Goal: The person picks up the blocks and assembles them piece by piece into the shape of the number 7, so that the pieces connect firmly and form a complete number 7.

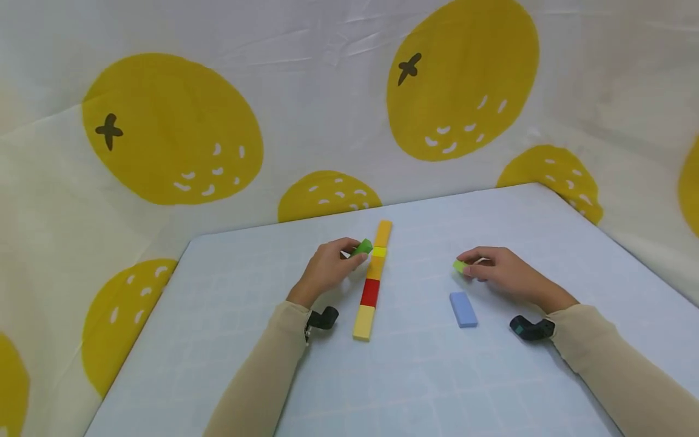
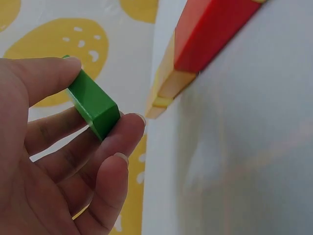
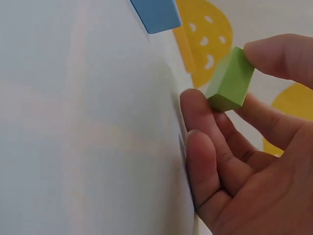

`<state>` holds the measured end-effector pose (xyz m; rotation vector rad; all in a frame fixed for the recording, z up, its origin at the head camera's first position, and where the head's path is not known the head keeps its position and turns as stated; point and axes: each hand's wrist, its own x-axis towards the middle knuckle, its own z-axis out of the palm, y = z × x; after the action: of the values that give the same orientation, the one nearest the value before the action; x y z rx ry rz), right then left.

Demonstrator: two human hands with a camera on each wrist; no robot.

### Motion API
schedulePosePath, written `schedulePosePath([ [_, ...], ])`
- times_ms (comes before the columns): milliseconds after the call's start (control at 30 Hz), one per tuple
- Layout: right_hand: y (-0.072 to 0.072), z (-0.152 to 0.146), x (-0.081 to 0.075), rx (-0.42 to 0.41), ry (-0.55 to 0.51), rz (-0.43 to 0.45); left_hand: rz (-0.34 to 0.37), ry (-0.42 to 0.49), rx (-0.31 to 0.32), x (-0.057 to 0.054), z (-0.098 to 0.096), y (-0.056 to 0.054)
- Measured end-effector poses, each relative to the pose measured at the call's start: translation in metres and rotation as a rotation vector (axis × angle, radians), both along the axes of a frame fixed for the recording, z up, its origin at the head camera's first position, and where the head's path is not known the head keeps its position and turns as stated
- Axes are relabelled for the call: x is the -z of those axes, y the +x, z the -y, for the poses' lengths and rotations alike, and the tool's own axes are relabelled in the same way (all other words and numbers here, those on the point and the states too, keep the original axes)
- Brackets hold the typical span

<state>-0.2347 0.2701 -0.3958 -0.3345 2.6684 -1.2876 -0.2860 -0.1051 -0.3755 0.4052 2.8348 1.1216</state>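
My left hand (image 1: pixel 330 265) pinches a dark green block (image 2: pixel 95 105) between thumb and fingers, just left of a row of blocks. That row runs away from me, end to end: a pale yellow block (image 1: pixel 363 323) nearest, then a red block (image 1: pixel 370 292), an orange-yellow block (image 1: pixel 375 267), a short bright yellow block (image 1: pixel 379 251) and an orange block (image 1: pixel 383 233) at the far end. Off to the right, my right hand (image 1: pixel 499 267) holds a light green block (image 3: pixel 232 81) by thumb and fingertips. A flat blue block (image 1: pixel 463 309) lies on the table nearer me than that hand.
The white table (image 1: pixel 404 388) has a faint grid. Behind and beside it hangs a white cloth (image 1: pixel 322 91) printed with large yellow fruit shapes. A small black camera sits on each wrist, the left camera (image 1: pixel 323 318) and the right camera (image 1: pixel 531 328).
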Motion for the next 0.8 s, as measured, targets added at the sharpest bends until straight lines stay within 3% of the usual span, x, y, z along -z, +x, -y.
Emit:
schedulePosePath([
  [233, -0.023, 0.004, -0.006, -0.033, -0.005, 0.053, 0.051, 0.057, -0.050, 0.008, 0.011, -0.006],
  [433, -0.050, 0.020, -0.015, -0.033, 0.017, 0.045, 0.057, 0.097, -0.099, 0.013, 0.020, -0.011],
  [633, -0.070, 0.034, -0.024, -0.033, 0.012, 0.031, 0.101, 0.155, -0.094, 0.015, 0.024, -0.013],
  [800, -0.086, 0.043, -0.023, -0.043, -0.014, 0.065, 0.091, 0.178, -0.090, 0.019, 0.026, -0.016],
])
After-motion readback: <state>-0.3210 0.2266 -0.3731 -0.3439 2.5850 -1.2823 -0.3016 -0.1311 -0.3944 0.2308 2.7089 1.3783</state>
